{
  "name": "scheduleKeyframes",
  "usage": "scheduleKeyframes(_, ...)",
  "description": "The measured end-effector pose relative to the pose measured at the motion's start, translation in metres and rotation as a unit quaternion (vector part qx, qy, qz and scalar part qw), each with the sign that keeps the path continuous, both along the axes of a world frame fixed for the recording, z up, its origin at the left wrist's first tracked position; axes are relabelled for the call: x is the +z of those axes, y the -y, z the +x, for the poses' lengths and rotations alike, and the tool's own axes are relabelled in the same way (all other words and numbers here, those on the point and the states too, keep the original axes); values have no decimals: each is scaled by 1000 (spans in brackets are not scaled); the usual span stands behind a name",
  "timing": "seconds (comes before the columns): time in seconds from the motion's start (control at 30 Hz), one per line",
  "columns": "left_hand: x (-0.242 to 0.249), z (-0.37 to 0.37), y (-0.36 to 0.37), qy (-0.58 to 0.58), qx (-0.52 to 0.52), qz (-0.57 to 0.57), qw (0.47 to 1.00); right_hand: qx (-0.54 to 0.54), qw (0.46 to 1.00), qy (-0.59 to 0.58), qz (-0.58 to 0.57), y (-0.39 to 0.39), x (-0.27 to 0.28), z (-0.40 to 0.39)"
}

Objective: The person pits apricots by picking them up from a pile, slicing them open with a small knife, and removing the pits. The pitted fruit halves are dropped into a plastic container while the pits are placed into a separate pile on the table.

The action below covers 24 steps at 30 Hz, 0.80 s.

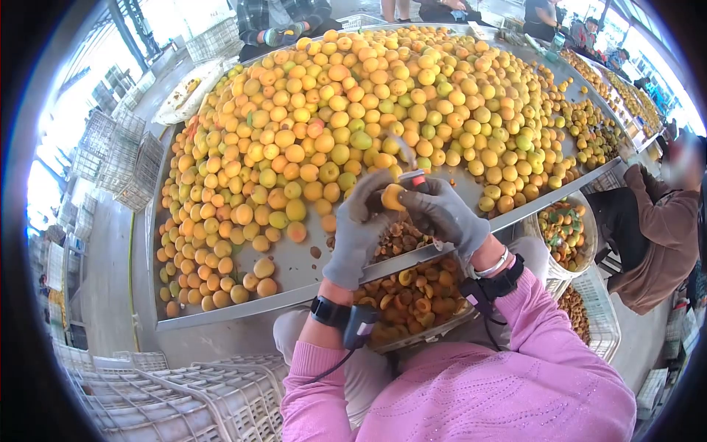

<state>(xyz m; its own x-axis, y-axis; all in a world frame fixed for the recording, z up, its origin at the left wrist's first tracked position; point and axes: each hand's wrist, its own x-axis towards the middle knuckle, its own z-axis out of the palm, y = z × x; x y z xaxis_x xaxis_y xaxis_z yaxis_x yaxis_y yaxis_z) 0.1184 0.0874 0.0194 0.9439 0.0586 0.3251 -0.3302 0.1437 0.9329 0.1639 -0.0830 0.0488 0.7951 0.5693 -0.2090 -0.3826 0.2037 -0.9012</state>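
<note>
My left hand (366,214), in a grey glove, has its fingers closed around an orange apricot piece (393,197). Close beside it, my gloved right hand (448,214) grips a small tool with a red and black handle (419,180); its blade is blurred and points up and away. Both hands are over the near edge of a metal table (294,269) heaped with whole yellow-orange apricots (317,110). Beneath my hands lies a small pile of brown pits (401,241). Halved apricots (412,298) fill a container below the table edge, between my knees.
White plastic crates (221,390) stand at the lower left, more (121,158) at the far left. A bucket of fruit (565,230) and a crate of pits (574,313) are on the right. A person in brown (663,228) sits there; others sit across the table.
</note>
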Motion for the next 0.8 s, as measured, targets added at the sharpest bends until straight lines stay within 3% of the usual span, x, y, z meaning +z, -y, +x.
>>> scheduleKeyframes(0.03,7,-6,6,-39,-5,-128,991,-16,999,7,30,0,3,-3)
scheduleKeyframes(0.07,4,-8,9,-38,-5,-127,991,-15,999,8,30,-1,2,-5)
scheduleKeyframes(0.13,-1,-8,13,-70,-90,-248,962,-78,992,66,79,-4,-1,-10)
scheduleKeyframes(0.2,-4,-10,23,-54,-120,-249,960,-68,989,68,108,-5,-10,-14)
scheduleKeyframes(0.27,-2,-11,25,-61,-92,-302,947,-106,976,140,129,-15,-18,-17)
scheduleKeyframes(0.43,12,-13,4,-50,-117,-280,951,-90,978,171,75,-7,-2,-23)
scheduleKeyframes(0.5,11,-14,1,-60,-112,-256,958,-37,959,263,-99,9,10,-24)
scheduleKeyframes(0.6,17,-16,3,-98,-87,-217,967,-3,943,305,-136,6,18,-27)
scheduleKeyframes(0.8,9,-17,3,-104,-96,-190,971,-38,927,314,-203,1,7,-29)
